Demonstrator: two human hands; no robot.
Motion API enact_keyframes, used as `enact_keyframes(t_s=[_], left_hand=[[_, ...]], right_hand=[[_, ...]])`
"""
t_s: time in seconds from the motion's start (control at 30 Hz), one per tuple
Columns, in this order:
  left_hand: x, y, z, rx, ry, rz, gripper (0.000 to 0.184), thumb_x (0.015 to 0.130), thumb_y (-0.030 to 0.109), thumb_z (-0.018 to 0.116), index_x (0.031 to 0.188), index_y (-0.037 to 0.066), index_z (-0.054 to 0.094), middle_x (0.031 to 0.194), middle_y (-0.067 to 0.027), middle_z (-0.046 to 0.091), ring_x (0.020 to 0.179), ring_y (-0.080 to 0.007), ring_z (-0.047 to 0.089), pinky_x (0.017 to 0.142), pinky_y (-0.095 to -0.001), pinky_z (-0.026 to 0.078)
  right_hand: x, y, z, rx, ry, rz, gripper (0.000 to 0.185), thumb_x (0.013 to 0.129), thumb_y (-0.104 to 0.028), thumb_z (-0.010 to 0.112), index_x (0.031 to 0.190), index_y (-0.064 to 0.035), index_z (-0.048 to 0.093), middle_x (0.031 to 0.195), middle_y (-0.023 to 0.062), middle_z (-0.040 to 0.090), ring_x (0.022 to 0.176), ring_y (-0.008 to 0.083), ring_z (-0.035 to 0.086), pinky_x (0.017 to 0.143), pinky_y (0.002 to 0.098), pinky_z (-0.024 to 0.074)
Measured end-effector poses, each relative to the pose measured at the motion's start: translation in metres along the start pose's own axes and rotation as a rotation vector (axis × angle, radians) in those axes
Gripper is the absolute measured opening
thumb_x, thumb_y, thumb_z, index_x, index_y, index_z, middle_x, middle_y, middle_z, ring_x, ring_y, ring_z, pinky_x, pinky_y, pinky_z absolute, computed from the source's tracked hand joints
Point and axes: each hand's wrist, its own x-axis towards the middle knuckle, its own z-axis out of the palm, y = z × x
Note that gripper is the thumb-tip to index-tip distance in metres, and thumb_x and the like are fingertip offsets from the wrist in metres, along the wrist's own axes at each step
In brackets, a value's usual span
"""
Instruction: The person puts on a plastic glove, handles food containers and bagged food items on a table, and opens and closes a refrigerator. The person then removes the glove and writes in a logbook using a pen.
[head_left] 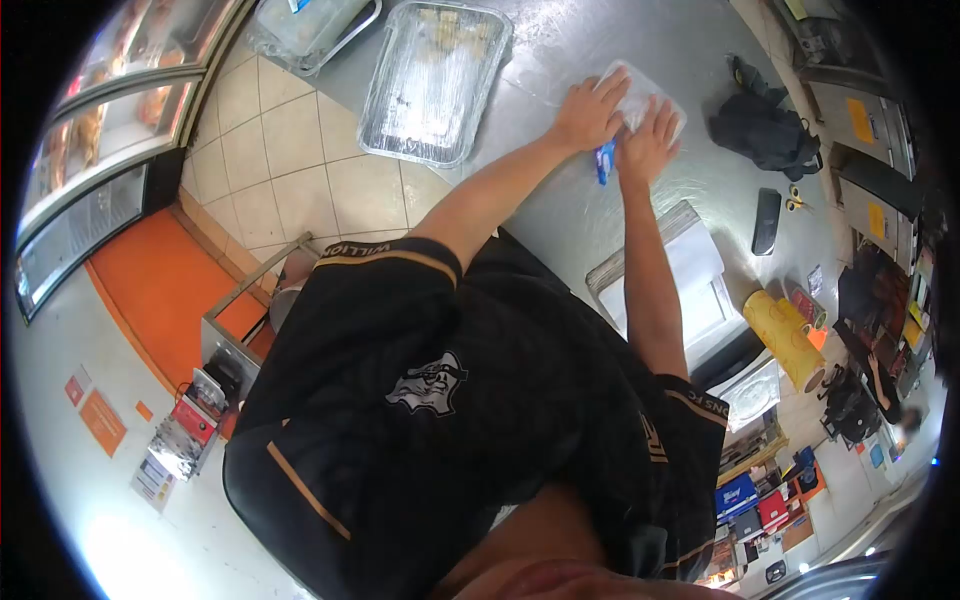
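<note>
My left hand (590, 112) lies flat with its fingers stretched out over a clear plastic-wrapped packet (652, 90) on the metal table. Beside it, my right hand (648, 145) rests on the packet's near side, fingers also extended. Both palms face down and neither hand is closed around anything. A small blue and white wrapper or label (604, 162) sticks out below the hands, between my wrists. What the packet contains is hidden by glare and by my fingers.
On the steel table (560, 40) stand a foil tray under clear film (425, 100) and another covered container (305, 30). Toward the right are a dark cloth bundle (765, 130), a black phone-like object (767, 222), yellow-handled scissors (795, 198), a yellow roll (780, 335) and a white lidded box (690, 285).
</note>
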Motion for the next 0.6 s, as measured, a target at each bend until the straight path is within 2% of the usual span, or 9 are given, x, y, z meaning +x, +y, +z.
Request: enact_keyframes(t_s=[0.1,0.13,0.2,0.27,0.3,0.33,0.43,0.53,0.6], left_hand=[[0.022,-0.007,-0.008,-0.027,0.205,0.077,0.05,0.086,0.027,0.061,0.135,0.016,0.056,0.145,-0.0065,0.048,0.119,-0.0339,0.053,0.093,-0.048,0.045],[0.028,-0.012,-0.021,-0.031,0.279,0.085,0.047,0.087,0.028,0.062,0.132,0.018,0.059,0.143,-0.0067,0.05,0.121,-0.0334,0.052,0.095,-0.0483,0.044],[0.024,-0.045,-0.06,-0.024,0.256,0.027,0.04,0.086,0.031,0.064,0.124,0.02,0.064,0.137,-0.007,0.054,0.124,-0.032,0.05,0.1,-0.0488,0.04],[0.004,-0.099,-0.098,0.325,0.205,-0.197,0.051,0.082,0.043,0.068,0.127,0.021,0.062,0.143,-0.0024,0.049,0.133,-0.0274,0.042,0.104,-0.0608,0.031],[-0.012,-0.128,-0.119,0.412,0.201,-0.298,0.061,0.08,0.053,0.068,0.133,0.026,0.058,0.147,-0.0018,0.045,0.138,-0.0296,0.035,0.106,-0.0667,0.026],[-0.03,-0.156,-0.132,0.424,0.181,-0.409,0.076,0.078,0.067,0.064,0.145,0.038,0.045,0.158,-0.0047,0.031,0.146,-0.0439,0.018,0.108,-0.0744,0.013],[-0.077,-0.178,-0.148,0.527,0.001,-0.527,0.091,0.072,0.079,0.061,0.15,0.042,0.035,0.164,-0.0097,0.014,0.143,-0.0585,-0.003,0.101,-0.0829,-0.001],[-0.083,-0.179,-0.138,0.533,-0.032,-0.546,0.097,0.069,0.083,0.059,0.153,0.046,0.026,0.166,-0.0101,0.003,0.139,-0.0638,-0.015,0.096,-0.0857,-0.006],[-0.085,-0.174,-0.134,0.533,-0.035,-0.583,0.097,0.069,0.083,0.059,0.152,0.046,0.027,0.166,-0.0101,0.002,0.139,-0.063,-0.014,0.097,-0.0853,-0.006]], right_hand=[[0.034,0.026,0.019,-0.082,0.071,-0.024,0.076,0.084,-0.036,0.063,0.153,-0.0218,0.033,0.16,0.0099,0.028,0.148,0.0314,0.024,0.114,0.064,0.019],[0.045,0.034,0.019,-0.008,0.078,-0.033,0.077,0.084,-0.029,0.062,0.154,-0.0175,0.031,0.159,0.0142,0.031,0.147,0.0323,0.027,0.116,0.0622,0.0172],[0.077,0.07,0.04,0.302,0.272,0.065,0.07,0.083,-0.021,0.06,0.149,-0.0122,0.038,0.151,0.018,0.04,0.141,0.0341,0.037,0.115,0.0567,0.0246],[0.086,0.073,0.029,0.547,0.412,0.111,0.062,0.081,-0.012,0.059,0.142,-0.0073,0.047,0.141,0.0204,0.049,0.132,0.0357,0.046,0.11,0.051,0.0325],[0.082,0.058,-0.016,0.635,0.459,0.109,0.057,0.08,-0.007,0.058,0.136,-0.005,0.051,0.135,0.0209,0.052,0.126,0.0364,0.05,0.107,0.048,0.0367],[0.072,0.045,-0.047,0.721,0.506,0.107,0.053,0.078,-0.002,0.058,0.131,-0.0026,0.056,0.13,0.0213,0.056,0.121,0.037,0.055,0.104,0.0451,0.0409],[0.043,0.005,-0.066,0.762,0.379,-0.041,0.047,0.072,0.006,0.055,0.118,-0.0022,0.063,0.118,0.0196,0.059,0.108,0.0367,0.059,0.093,0.041,0.0464],[0.016,-0.066,-0.051,0.683,0.047,-0.284,0.053,0.067,0.005,0.056,0.118,-0.0041,0.064,0.118,0.021,0.058,0.109,0.0357,0.057,0.093,0.0426,0.0457],[0.004,-0.118,-0.028,0.68,-0.112,-0.411,0.054,0.069,0.005,0.057,0.121,-0.008,0.065,0.125,0.0201,0.054,0.113,0.0354,0.054,0.096,0.0419,0.0448]])
